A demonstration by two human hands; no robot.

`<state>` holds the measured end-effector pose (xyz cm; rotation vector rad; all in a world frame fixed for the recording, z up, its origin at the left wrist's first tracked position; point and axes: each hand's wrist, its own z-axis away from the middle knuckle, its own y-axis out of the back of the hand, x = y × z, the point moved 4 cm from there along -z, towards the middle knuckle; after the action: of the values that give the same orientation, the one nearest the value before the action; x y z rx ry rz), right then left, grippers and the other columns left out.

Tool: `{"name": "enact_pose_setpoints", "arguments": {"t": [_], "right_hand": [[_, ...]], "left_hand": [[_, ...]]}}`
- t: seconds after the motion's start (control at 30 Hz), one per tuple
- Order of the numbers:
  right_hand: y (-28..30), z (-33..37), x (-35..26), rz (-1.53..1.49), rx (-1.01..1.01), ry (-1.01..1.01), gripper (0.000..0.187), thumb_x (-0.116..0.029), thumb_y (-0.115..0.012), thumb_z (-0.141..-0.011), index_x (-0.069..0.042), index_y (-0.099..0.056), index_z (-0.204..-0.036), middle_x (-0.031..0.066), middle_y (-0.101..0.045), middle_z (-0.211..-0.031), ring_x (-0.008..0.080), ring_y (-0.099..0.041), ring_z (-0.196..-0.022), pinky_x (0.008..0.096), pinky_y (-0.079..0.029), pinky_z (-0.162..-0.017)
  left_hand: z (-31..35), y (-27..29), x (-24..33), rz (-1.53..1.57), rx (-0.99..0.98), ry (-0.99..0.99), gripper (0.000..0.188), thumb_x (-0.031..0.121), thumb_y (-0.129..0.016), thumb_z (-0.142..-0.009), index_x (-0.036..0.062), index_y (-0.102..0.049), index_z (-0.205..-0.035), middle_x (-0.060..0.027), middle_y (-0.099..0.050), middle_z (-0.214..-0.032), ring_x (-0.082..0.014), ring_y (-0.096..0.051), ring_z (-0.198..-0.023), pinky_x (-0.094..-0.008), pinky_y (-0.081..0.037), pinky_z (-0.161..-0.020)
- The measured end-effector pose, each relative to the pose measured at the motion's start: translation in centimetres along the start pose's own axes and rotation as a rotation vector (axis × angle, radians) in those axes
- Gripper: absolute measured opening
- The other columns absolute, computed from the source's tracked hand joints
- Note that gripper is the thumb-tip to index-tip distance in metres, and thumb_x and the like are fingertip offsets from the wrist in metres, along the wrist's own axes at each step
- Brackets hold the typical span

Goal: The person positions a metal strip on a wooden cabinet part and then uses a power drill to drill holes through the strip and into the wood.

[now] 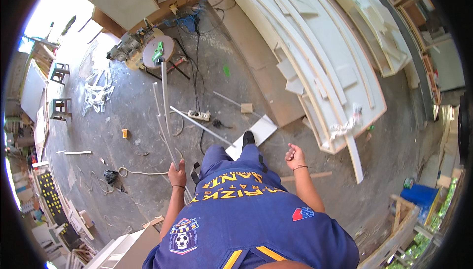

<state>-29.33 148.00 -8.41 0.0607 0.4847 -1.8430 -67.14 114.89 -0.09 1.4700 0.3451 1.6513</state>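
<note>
Dark blue printed shirt (246, 220) cloth fills the lower middle. From the left, low stools (59, 103) stand near a heap of white scraps (100, 91), with a yellow cup (124, 133) on the grey floor (93, 133). The left hand (177, 174) has its fingers wrapped around long pale strips (165, 101), which extend forward toward a round-topped stand (149, 55) bearing a green tool (158, 48). Right of them, a socket block (198, 115) lies near a white board (263, 131). The right hand (295, 156) is apart from the strips, fingers curled toward the palm. Farther right, a long white-topped cabinet (362, 84) carries loose pieces; one narrow panel (354, 158) juts past its near end.
</note>
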Motion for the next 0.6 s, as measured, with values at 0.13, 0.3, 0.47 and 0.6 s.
{"name": "enact_pose_setpoints", "arguments": {"t": [0.13, 0.3, 0.47, 0.6], "right_hand": [[-11.4, -4.2, -11.9, 0.079, -0.124, 0.150, 0.008, -0.016, -0.050, -0.088, -0.012, -0.057, -0.091, -0.0057, -0.039, -0.055, 0.0088, -0.036, -0.045, 0.0246, -0.030, -0.041], [-29.7, -10.1, -19.0, 0.092, -0.308, 0.221, 0.011, -0.014, -0.052, -0.090, -0.009, -0.059, -0.097, 0.0020, -0.056, -0.075, 0.0110, -0.051, -0.061, 0.0253, -0.043, -0.051], [-42.0, -16.8, -20.4, 0.079, -0.431, 0.118, 0.013, -0.012, -0.052, -0.089, -0.007, -0.060, -0.098, 0.0045, -0.062, -0.080, 0.0131, -0.056, -0.066, 0.0285, -0.047, -0.056], [-46.8, -21.6, -21.1, 0.133, -0.292, -0.081, 0.014, -0.017, -0.050, -0.092, -0.008, -0.058, -0.098, -0.0017, -0.050, -0.063, 0.0118, -0.046, -0.054, 0.0242, -0.038, -0.050]], "left_hand": [[-5.0, -2.0, 7.9, -0.020, 0.017, -0.020, 0.035, 0.034, -0.061, -0.088, -0.0005, -0.057, -0.082, -0.0180, -0.056, -0.066, -0.0266, -0.055, -0.060, -0.0382, -0.044, -0.060], [-14.2, -4.7, 10.8, 0.024, 0.032, -0.003, 0.037, 0.035, -0.061, -0.087, -0.0004, -0.056, -0.080, -0.0193, -0.056, -0.066, -0.0289, -0.055, -0.061, -0.0403, -0.043, -0.059], [-29.3, -8.5, 17.7, 0.114, 0.070, -0.116, 0.036, 0.036, -0.062, -0.086, 0.0005, -0.061, -0.089, -0.0208, -0.062, -0.074, -0.0367, -0.061, -0.072, -0.0400, -0.047, -0.066], [-44.4, -11.3, 25.2, 0.100, 0.069, -0.112, 0.038, 0.038, -0.062, -0.086, 0.0000, -0.060, -0.087, -0.0200, -0.059, -0.071, -0.0362, -0.059, -0.068, -0.0407, -0.046, -0.064]]}}
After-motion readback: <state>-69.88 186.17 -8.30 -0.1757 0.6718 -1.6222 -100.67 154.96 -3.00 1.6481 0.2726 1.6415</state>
